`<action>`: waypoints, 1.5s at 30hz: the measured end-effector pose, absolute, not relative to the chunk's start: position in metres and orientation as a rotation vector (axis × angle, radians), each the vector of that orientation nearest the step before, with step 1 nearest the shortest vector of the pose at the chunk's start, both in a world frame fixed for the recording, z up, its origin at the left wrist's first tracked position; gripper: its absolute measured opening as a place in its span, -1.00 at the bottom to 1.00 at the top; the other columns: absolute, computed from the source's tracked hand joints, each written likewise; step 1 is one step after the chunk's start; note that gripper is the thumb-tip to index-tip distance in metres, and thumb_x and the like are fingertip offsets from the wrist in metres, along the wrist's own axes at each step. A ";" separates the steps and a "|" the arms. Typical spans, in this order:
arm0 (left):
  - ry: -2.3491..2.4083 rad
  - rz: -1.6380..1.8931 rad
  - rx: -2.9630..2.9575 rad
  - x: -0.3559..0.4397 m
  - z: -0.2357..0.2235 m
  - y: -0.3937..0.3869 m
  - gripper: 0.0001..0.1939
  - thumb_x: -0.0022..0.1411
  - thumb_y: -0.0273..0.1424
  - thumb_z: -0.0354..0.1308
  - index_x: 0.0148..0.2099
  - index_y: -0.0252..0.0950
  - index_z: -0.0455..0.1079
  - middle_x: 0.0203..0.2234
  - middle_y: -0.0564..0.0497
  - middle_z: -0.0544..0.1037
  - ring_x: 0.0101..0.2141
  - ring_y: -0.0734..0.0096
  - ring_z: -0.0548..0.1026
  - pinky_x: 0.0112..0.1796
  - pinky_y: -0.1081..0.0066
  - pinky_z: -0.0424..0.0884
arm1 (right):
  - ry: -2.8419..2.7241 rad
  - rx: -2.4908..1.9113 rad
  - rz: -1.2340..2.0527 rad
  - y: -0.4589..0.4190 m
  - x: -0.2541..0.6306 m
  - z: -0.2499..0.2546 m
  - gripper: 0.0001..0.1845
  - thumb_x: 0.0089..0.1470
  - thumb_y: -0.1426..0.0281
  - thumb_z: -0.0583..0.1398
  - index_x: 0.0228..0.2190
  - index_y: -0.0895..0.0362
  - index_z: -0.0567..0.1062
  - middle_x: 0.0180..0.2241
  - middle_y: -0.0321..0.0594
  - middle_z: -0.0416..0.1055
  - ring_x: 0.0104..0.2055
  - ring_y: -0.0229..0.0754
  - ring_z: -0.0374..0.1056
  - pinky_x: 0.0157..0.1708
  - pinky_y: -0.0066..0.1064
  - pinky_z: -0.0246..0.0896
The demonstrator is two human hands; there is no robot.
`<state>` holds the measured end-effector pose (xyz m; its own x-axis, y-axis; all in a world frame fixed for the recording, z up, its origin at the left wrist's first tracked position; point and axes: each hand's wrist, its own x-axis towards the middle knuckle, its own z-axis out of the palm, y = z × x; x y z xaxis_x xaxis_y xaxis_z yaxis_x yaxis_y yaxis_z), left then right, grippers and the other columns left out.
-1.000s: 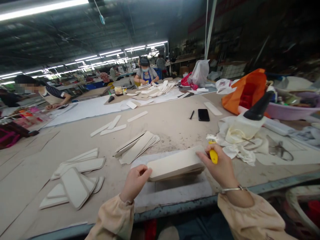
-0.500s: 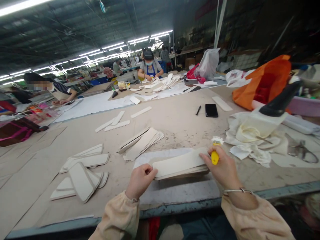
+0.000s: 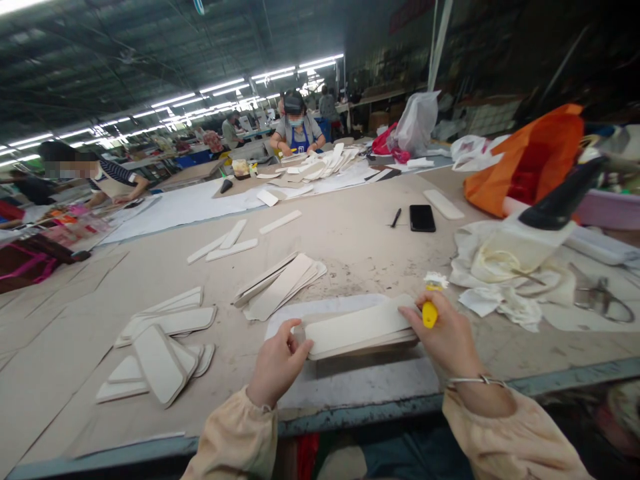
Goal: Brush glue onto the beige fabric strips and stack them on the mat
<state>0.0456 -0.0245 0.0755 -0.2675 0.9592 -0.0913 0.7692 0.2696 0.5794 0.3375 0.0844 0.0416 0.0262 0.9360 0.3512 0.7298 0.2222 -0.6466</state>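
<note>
My left hand (image 3: 281, 360) is at the left end of a stack of long off-white strips (image 3: 357, 328) with rounded corners. Its thumb tip touches the top strip's corner, while the index finger is raised apart from it. Between the fingers and palm of my right hand (image 3: 447, 333) is a yellow-handled brush (image 3: 430, 314) with whitish bristles pointing away from me. The right thumb also rests on the stack's right end. Under the stack lies a white sheet (image 3: 360, 390) at the table's front edge.
More strips lie in piles to the left (image 3: 160, 357) and behind the stack (image 3: 285, 283). A black phone (image 3: 423, 218), a white jug (image 3: 525, 250) with a dark handle, scissors (image 3: 605, 300) and an orange bag (image 3: 530, 163) are on the right. A co-worker (image 3: 299, 133) works across the table.
My left hand has loosened its pinch on the stack's left corner; its index finger has lifted away from the thumb. My right hand and the brush have hardly moved.
</note>
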 end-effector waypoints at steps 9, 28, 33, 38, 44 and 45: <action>2.143 0.351 1.706 0.048 0.084 -0.020 -0.59 0.21 -0.21 0.01 0.05 -0.26 0.36 -0.51 0.09 0.43 -0.43 0.34 0.43 -0.34 0.37 0.24 | -1.784 -1.629 0.410 0.080 0.337 0.041 -0.77 0.02 0.20 0.21 -0.32 0.04 0.34 -0.48 -0.30 0.41 -0.46 -0.12 0.37 -0.46 -0.39 0.15; 2.183 0.080 1.671 0.053 0.096 0.005 -0.73 0.07 -0.21 -0.01 -0.20 -0.20 0.27 -0.43 0.09 0.47 -0.38 0.29 0.50 -0.30 0.34 0.29 | -1.752 -1.703 0.667 0.076 0.351 0.054 -0.71 -0.04 0.33 0.27 -0.26 0.05 0.32 -0.48 -0.33 0.37 -0.43 -0.15 0.34 -0.41 -0.41 0.06; 2.179 0.106 1.680 0.054 0.095 0.005 -0.72 0.05 -0.16 -0.01 -0.23 -0.20 0.24 -0.44 0.09 0.45 -0.39 0.26 0.49 -0.30 0.31 0.29 | -1.668 -1.651 0.687 0.076 0.350 0.050 -0.69 -0.07 0.39 0.28 -0.26 0.05 0.31 -0.44 -0.32 0.40 -0.38 -0.14 0.37 -0.36 -0.41 0.11; 2.184 0.148 1.694 0.053 0.093 0.006 -0.71 0.04 -0.13 0.00 -0.24 -0.20 0.23 -0.44 0.10 0.44 -0.43 0.28 0.48 -0.33 0.31 0.31 | -1.589 -1.565 0.699 0.076 0.347 0.041 -0.65 -0.09 0.46 0.28 -0.24 0.04 0.30 -0.35 -0.30 0.44 -0.34 -0.15 0.39 -0.31 -0.38 0.19; 2.193 0.284 1.894 0.053 0.093 0.003 -0.63 0.08 -0.20 0.03 -0.08 -0.27 0.29 -0.23 -0.05 0.50 -0.36 0.24 0.51 -0.28 0.24 0.39 | -1.559 -1.430 0.641 0.074 0.345 0.043 -0.52 -0.10 0.57 0.21 -0.10 0.06 0.33 -0.21 -0.21 0.43 -0.24 -0.14 0.42 -0.21 -0.30 0.27; 2.158 0.331 1.946 0.054 0.094 0.004 -0.60 0.09 -0.21 0.04 -0.04 -0.28 0.30 -0.16 -0.09 0.49 -0.31 0.22 0.51 -0.26 0.22 0.41 | -1.553 -1.400 0.637 0.074 0.344 0.043 -0.48 -0.11 0.58 0.20 -0.05 0.07 0.31 -0.20 -0.20 0.43 -0.23 -0.14 0.42 -0.19 -0.29 0.28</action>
<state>0.0543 0.0038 0.0939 -0.1015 0.9948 -0.0097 0.9461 0.0995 0.3084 0.3440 0.0738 0.0435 0.0695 0.9557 0.2859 0.4796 0.2193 -0.8497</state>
